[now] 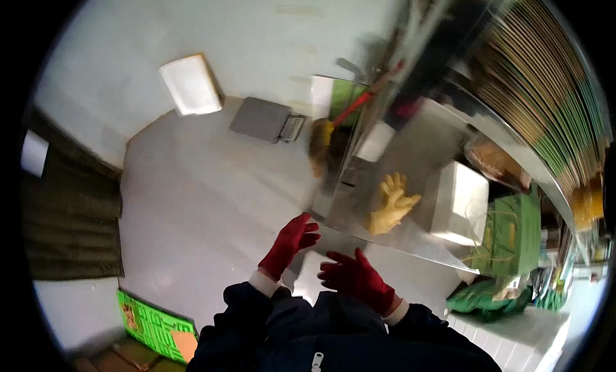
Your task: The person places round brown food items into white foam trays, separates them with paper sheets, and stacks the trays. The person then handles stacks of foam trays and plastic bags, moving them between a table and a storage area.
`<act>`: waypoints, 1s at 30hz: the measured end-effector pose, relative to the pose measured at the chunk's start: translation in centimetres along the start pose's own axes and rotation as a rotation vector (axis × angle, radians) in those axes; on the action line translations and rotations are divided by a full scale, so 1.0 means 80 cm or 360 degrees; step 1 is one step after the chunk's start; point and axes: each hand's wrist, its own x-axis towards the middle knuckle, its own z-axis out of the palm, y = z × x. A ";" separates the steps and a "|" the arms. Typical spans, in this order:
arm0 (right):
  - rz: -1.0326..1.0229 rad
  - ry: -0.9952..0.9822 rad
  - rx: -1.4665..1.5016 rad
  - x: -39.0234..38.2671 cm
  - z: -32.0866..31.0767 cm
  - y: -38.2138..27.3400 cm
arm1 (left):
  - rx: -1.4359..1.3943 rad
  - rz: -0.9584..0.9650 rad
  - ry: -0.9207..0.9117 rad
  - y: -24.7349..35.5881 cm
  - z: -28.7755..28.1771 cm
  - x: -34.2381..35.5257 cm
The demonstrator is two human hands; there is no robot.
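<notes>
Both my hands wear dark red gloves, with dark sleeves and pale cuffs behind them. My left hand [290, 245] is held in front of my body over the grey floor, fingers stretched out and nothing in it. To its right, my right hand [357, 278] is spread, palm turned inward, also holding nothing. Beyond the right hand, a yellow glove [393, 205] lies on a metal table [420, 138], near its front edge. Neither hand touches the glove or the table. Behind the hands, a white object [310, 279] is partly hidden.
A white foam box [461, 202] and a green carton [513, 234] stand on the table's right. Stacked flat cardboard [545, 83] fills a shelf above. A broom [321, 138], a grey platform scale [260, 118] and a white foam lid [190, 84] are by the wall. A green crate [157, 327] lies lower left.
</notes>
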 end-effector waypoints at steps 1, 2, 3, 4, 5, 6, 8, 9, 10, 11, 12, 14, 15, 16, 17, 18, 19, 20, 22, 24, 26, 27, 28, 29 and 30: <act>0.0058 -0.0254 0.0163 0.045 0.030 -0.001 | -0.0467 0.0002 0.0060 0.014 -0.041 -0.037; 0.0091 -0.0263 0.0102 0.095 0.076 0.000 | -0.0729 0.0169 0.0109 0.036 -0.084 -0.076; 0.0124 -0.0273 0.0039 0.143 0.124 0.006 | -0.0920 0.0277 0.0262 0.054 -0.119 -0.114; 0.0204 -0.0420 0.0122 0.199 0.165 0.025 | -0.1093 0.0484 0.0356 0.070 -0.158 -0.157; 0.0233 -0.0622 0.0153 0.257 0.192 0.053 | -0.1257 0.0686 0.0412 0.079 -0.194 -0.187; 0.0256 -0.0713 0.0203 0.301 0.229 0.087 | -0.1266 0.0924 0.0252 0.076 -0.231 -0.206; 0.0445 -0.0955 0.0398 0.418 0.321 0.175 | -0.1302 0.1219 0.0301 0.112 -0.298 -0.251; 0.0504 -0.0933 0.0386 0.462 0.371 0.221 | -0.1385 0.1342 0.0362 0.133 -0.326 -0.272; 0.0513 -0.0915 0.0292 0.498 0.427 0.270 | -0.1371 0.1424 0.0401 0.148 -0.359 -0.288; 0.0514 -0.0904 0.0204 0.530 0.483 0.314 | -0.1350 0.1499 0.0442 0.159 -0.397 -0.299; 0.0535 -0.1004 0.0220 0.561 0.535 0.347 | -0.1326 0.1570 0.0463 0.167 -0.436 -0.306; 0.0560 -0.0990 -0.0083 0.604 0.539 0.389 | -0.1343 0.1643 0.0582 0.136 -0.466 -0.274; 0.0631 -0.0973 -0.0027 0.653 0.577 0.409 | -0.1282 0.1683 0.0607 0.168 -0.500 -0.286; 0.0591 -0.0811 -0.0162 0.689 0.605 0.433 | -0.1264 0.1703 0.0635 0.192 -0.540 -0.291; 0.0540 -0.0732 -0.0294 0.730 0.624 0.448 | -0.1248 0.1705 0.0646 0.225 -0.578 -0.302; 0.0513 -0.0625 -0.0443 0.781 0.633 0.458 | -0.1237 0.1697 0.0642 0.253 -0.609 -0.305; 0.0524 -0.0525 -0.0588 0.827 0.645 0.472 | -0.1241 0.1681 0.0645 0.271 -0.642 -0.299; 0.0641 -0.0738 -0.0516 0.879 0.628 0.498 | -0.1193 0.1875 0.0664 0.235 -0.700 -0.256; 0.0605 -0.0717 -0.0784 0.936 0.647 0.556 | -0.1117 0.1845 0.1015 0.199 -0.801 -0.215; 0.0562 -0.0757 -0.1053 1.014 0.662 0.590 | -0.0822 0.1789 0.1339 0.240 -0.860 -0.235; 0.0652 -0.0599 -0.1329 1.068 0.706 0.629 | -0.0440 0.1577 0.1530 0.315 -0.896 -0.338; 0.0743 -0.0605 -0.1300 1.097 0.739 0.660 | -0.0398 0.1441 0.1601 0.327 -0.936 -0.374; 0.0850 -0.0587 -0.1278 1.128 0.755 0.686 | -0.0384 0.1285 0.1664 0.327 -0.971 -0.396; 0.0910 -0.0558 -0.1272 1.162 0.780 0.699 | -0.0366 0.1153 0.1677 0.341 -1.005 -0.411; 0.0929 -0.0691 -0.1339 1.196 0.805 0.711 | -0.0894 0.1215 0.1590 0.356 -1.044 -0.428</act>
